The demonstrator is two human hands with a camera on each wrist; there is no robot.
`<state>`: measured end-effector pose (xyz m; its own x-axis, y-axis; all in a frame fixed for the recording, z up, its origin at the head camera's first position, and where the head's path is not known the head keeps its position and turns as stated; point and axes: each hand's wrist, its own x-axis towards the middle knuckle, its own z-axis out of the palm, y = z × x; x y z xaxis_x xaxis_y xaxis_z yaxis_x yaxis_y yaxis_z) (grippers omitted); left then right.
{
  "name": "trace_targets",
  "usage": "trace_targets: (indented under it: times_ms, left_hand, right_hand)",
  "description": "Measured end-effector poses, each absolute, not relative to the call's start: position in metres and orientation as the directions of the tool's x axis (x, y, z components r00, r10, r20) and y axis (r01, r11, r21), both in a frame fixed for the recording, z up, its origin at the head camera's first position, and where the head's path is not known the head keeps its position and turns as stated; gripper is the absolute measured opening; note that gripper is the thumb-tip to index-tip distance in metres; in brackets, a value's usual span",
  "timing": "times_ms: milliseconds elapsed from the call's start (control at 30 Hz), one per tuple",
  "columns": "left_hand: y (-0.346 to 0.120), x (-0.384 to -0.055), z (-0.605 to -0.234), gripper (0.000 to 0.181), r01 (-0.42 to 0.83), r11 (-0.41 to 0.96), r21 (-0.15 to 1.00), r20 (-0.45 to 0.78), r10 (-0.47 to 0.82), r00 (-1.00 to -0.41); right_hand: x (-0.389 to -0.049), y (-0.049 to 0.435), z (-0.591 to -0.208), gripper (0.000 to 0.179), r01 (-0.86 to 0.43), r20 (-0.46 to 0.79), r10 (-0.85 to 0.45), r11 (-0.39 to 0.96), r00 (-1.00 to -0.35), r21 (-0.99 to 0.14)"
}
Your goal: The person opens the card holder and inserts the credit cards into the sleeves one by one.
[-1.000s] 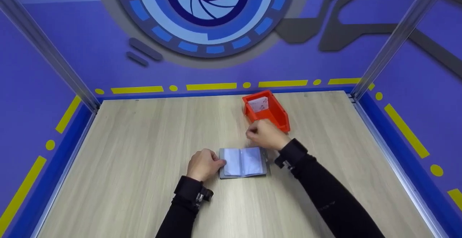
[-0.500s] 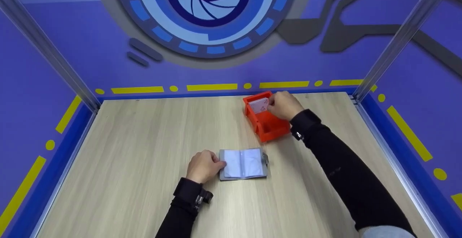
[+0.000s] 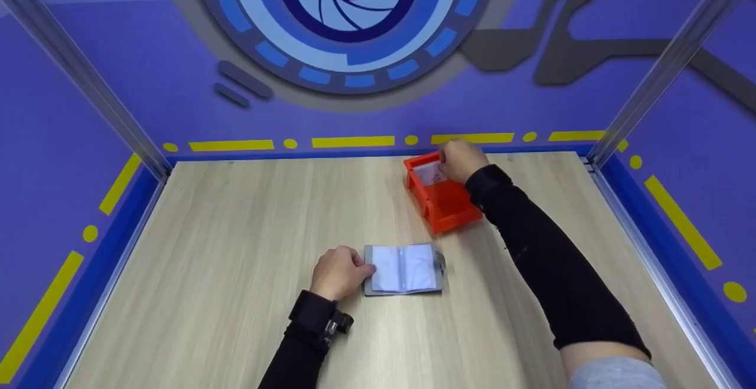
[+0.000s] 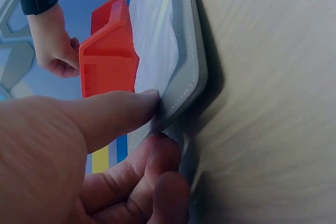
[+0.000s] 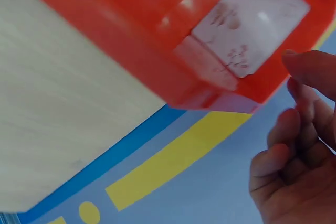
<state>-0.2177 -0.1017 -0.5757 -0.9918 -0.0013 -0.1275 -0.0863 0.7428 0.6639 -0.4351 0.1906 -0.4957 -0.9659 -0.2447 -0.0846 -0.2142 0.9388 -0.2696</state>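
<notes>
An open grey card holder (image 3: 403,270) with stitched edges and pale plastic sleeves lies on the table; a clasp shows at its right side. My left hand (image 3: 339,272) pinches its left edge, thumb on top of the sleeve and fingers beneath the cover, as the left wrist view shows. Farther back stands a red plastic bin (image 3: 452,221), with white cards (image 5: 252,24) bearing reddish prints leaning against its back wall. At the bin's back right corner is my right hand (image 3: 465,160), fingers curled, thumb and forefinger close to the rim beside the cards. Whether they grip anything is unclear.
The wood-grain table (image 3: 254,229) ends at a blue and purple back wall (image 3: 331,123) with yellow marks, just behind the bin. Side panels with metal posts (image 3: 649,64) rise at both sides.
My right hand has moved from above the card holder, over the bin's front, to the bin's back right corner. My left hand stays on the card holder's edge.
</notes>
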Motion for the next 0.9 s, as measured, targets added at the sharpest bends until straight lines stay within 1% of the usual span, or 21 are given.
trace_targets:
  times_ms: [67,100,200,300,433,667,900]
  left_hand:
    - [-0.102,-0.217,-0.576,0.034,-0.079,0.746,0.661,-0.118,0.000,-0.993]
    - [-0.102,-0.217,-0.576,0.034,-0.072,0.748,0.660,-0.111,0.002,-0.994]
    - [-0.102,-0.218,-0.575,0.033,-0.055,0.747,0.662,-0.094,0.010,-0.996]
    - [-0.102,-0.218,-0.574,0.034,-0.046,0.746,0.665,-0.088,0.017,-0.996]
    - [-0.102,-0.217,-0.575,0.036,-0.051,0.743,0.667,-0.094,0.016,-0.995]
    - [-0.099,-0.218,-0.576,0.037,-0.038,0.737,0.675,-0.086,0.027,-0.996]
    - [-0.103,-0.220,-0.577,0.039,-0.047,0.737,0.675,-0.087,0.015,-0.996]
  right_hand:
    - [-0.439,0.189,-0.501,0.017,-0.217,-0.075,-0.242,0.945,-0.967,-0.244]
    - [-0.441,0.188,-0.503,0.022,-0.218,-0.066,-0.241,0.945,-0.968,-0.245]
    - [-0.445,0.188,-0.510,0.034,-0.223,-0.028,-0.239,0.938,-0.971,-0.266]
    - [-0.448,0.189,-0.517,0.040,-0.235,-0.006,-0.247,0.928,-0.969,-0.289]
    - [-0.450,0.191,-0.523,0.038,-0.264,0.007,-0.272,0.927,-0.962,-0.267]
    - [-0.454,0.198,-0.523,0.046,-0.253,0.018,-0.255,0.942,-0.967,-0.221]
    - [-0.457,0.195,-0.520,0.040,-0.255,0.009,-0.260,0.938,-0.965,-0.235]
